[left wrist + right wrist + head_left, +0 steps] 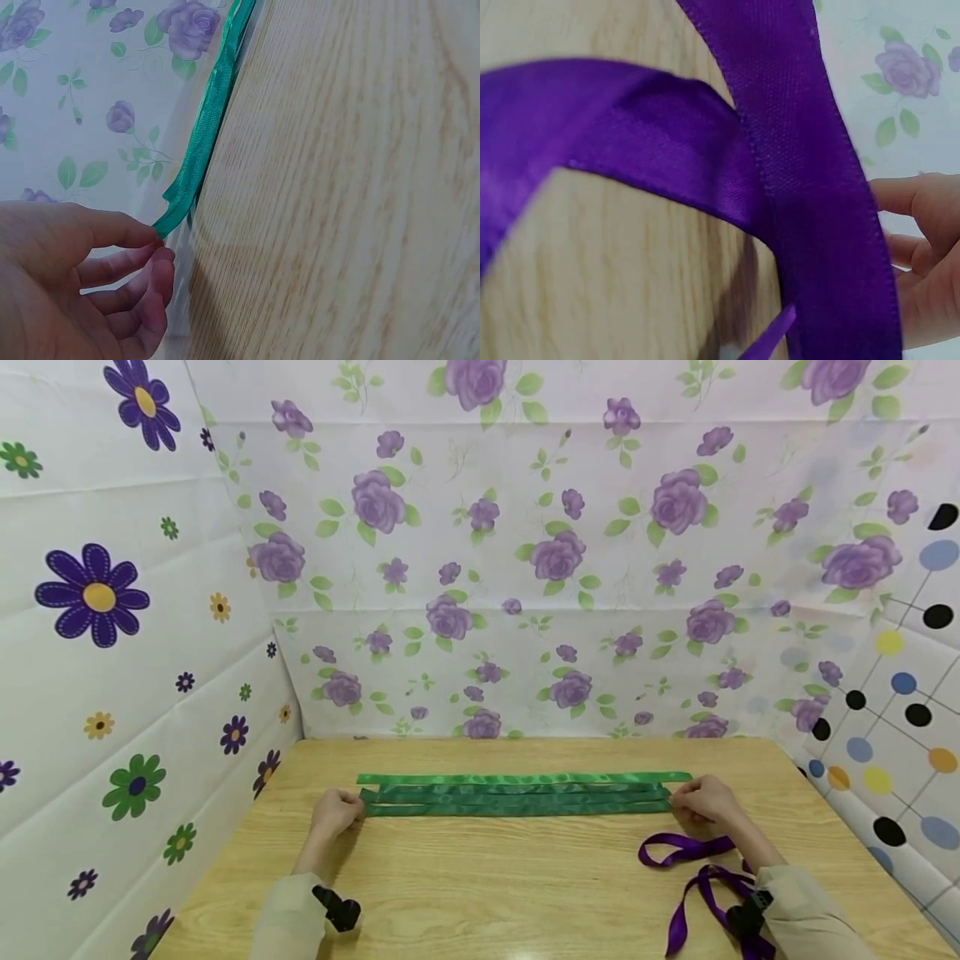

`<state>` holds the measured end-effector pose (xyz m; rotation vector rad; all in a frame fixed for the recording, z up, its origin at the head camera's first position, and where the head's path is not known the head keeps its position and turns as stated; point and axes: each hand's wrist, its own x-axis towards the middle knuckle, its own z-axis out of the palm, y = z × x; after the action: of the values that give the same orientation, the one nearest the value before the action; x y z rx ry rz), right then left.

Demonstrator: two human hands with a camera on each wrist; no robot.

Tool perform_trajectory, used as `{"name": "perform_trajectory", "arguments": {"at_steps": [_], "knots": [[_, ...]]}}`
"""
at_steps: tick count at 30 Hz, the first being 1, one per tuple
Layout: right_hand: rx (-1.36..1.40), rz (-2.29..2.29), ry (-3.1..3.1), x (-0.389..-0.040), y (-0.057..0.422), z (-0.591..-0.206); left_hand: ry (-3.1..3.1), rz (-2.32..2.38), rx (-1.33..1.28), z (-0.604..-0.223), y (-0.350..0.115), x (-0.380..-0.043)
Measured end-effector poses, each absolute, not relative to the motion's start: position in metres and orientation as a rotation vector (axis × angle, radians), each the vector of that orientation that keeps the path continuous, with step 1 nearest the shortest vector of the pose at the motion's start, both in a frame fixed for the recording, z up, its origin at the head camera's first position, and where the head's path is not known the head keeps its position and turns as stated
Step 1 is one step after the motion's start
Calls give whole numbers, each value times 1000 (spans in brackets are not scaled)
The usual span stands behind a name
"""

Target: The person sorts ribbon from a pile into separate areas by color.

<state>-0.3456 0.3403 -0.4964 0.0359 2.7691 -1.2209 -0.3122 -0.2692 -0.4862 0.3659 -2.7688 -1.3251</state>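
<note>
We observe the bench (487, 877) with a set of dark green ribbon strips (517, 811) laid lengthwise across its far half, parallel and close together. A light green ribbon (525, 779) lies just beyond them, nearly straight. The left hand (337, 812) is at the left end of the dark green strips; we see its grip narrowed, thumb and index finger pinching 1 ribbon end. In the left wrist view, that end bends slightly up at the fingertips. The right hand (703, 799) is at the opposite end, its grip narrowed on the dark green ribbon there, near the right tip of the light green ribbon. We note a purple ribbon (802, 165) in loose loops on the bench beside and beneath the right forearm; in the right wrist view it partly covers the right hand, so the fingertips are hidden there. We find 3 patterned cloths around the bench: purple roses (378, 502) at the rear, daisies (93, 596) on the left, coloured dots (918, 715) on the right.
</note>
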Motion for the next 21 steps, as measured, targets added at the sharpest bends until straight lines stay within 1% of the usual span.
{"name": "perform_trajectory", "arguments": {"at_steps": [3, 10, 21], "knots": [[2, -1167, 2831, -344, 338, -492, -2797, -1241, 336, -482, -269, -310], [-58, -1080, 2920, -337, 331, -481, -2836, -1119, 364, -470, -266, -306], [-236, -922, 3068, -334, 324, -476, -2773, -1030, 98, -470, -259, -305]]}}
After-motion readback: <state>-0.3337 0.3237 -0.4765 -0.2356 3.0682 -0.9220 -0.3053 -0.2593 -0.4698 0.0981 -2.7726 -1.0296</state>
